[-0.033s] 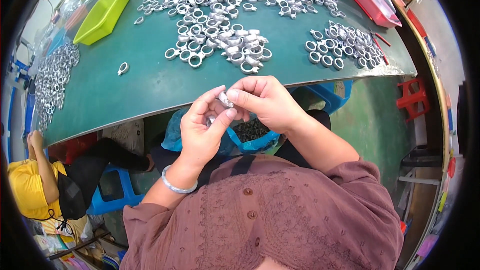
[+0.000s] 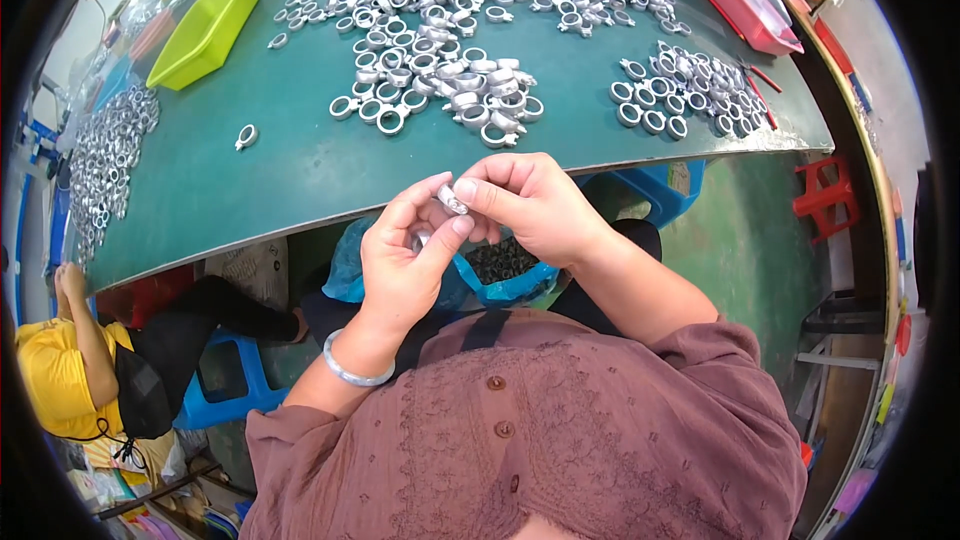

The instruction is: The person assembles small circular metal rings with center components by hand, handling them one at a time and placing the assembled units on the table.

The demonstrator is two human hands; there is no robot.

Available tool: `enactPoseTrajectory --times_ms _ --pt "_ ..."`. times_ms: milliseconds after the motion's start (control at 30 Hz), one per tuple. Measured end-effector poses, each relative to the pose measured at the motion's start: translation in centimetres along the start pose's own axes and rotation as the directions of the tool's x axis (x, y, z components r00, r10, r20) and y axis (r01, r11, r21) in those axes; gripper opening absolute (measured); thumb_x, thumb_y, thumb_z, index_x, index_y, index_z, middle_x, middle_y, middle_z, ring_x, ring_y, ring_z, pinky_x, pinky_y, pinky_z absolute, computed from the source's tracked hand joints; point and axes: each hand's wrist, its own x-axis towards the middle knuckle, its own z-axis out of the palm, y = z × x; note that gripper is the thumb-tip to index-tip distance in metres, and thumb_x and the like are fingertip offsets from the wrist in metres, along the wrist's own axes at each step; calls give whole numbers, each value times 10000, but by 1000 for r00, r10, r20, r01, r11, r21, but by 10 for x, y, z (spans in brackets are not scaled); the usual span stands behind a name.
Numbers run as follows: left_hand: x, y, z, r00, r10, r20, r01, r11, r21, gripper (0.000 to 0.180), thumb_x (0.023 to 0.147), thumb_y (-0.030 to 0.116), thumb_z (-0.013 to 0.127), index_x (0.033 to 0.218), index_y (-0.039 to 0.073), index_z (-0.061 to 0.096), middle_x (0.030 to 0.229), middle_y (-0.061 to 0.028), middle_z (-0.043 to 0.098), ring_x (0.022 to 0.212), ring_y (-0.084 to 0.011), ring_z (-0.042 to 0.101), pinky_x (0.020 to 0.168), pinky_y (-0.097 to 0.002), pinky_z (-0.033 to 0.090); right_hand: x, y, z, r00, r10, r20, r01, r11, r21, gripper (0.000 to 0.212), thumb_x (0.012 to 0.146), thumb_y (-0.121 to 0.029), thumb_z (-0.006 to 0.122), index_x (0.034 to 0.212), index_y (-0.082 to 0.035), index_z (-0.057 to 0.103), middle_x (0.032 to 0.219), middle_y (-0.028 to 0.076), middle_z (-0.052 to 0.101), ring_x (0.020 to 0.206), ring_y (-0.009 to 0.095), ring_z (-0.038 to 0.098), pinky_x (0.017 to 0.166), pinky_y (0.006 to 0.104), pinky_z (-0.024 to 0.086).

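Just off the table's near edge, my left hand (image 2: pixel 400 255) and my right hand (image 2: pixel 540 202) meet over one silver metal ring clamp (image 2: pixel 452 200). The left fingers and thumb are closed around it from the left. My right thumb presses on its upper side, with the other right fingers curled behind. Part of a second silver ring (image 2: pixel 421 239) shows inside the left hand, its rest covered by fingers. Below my hands, in my lap, lies a blue plastic bag (image 2: pixel 510 290) with small dark pieces inside.
A large heap of ring clamps (image 2: pixel 440 65) covers the middle of the green table (image 2: pixel 265 175). A smaller group (image 2: pixel 685 90) lies right, beside red-handled pliers (image 2: pixel 765 78). Trays stand at the sides, lime (image 2: pixel 207 28) and pink (image 2: pixel 742 0). A person in yellow (image 2: pixel 65 375) sits left.
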Motion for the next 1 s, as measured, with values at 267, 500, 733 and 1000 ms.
enactPoseTrajectory --times_ms 267,500,733,1000 --pt "-1 -6 0 999 31 9 -32 999 23 285 792 -11 591 1070 -23 534 758 -9 550 660 -56 505 588 -183 409 -2 6 1 998 -7 -56 5 999 -37 222 852 -230 562 788 -24 613 620 -4 562 518 36 503 451 165 378" --pt "-1 -5 -6 999 47 -9 -41 949 313 176 793 8 592 966 -17 568 722 37 503 622 -14 414 549 -146 337 -4 7 -4 998 -3 -62 2 1000 -5 205 876 -203 512 850 -19 598 708 11 591 571 52 533 484 175 410" --pt "-2 -2 -3 999 32 -10 -26 922 387 159 769 15 615 922 -8 576 678 58 488 578 1 392 516 -135 314 -6 7 -6 982 -182 -50 175 977 -121 161 843 -129 553 923 0 607 765 12 604 648 44 522 584 190 437" --pt "-3 1 0 998 -67 -6 67 972 227 200 727 12 656 902 5 558 722 24 558 558 -9 443 502 -144 351 -7 9 -11 992 -88 -86 81 993 -82 147 807 -111 599 888 10 622 721 7 598 623 46 509 574 183 432"
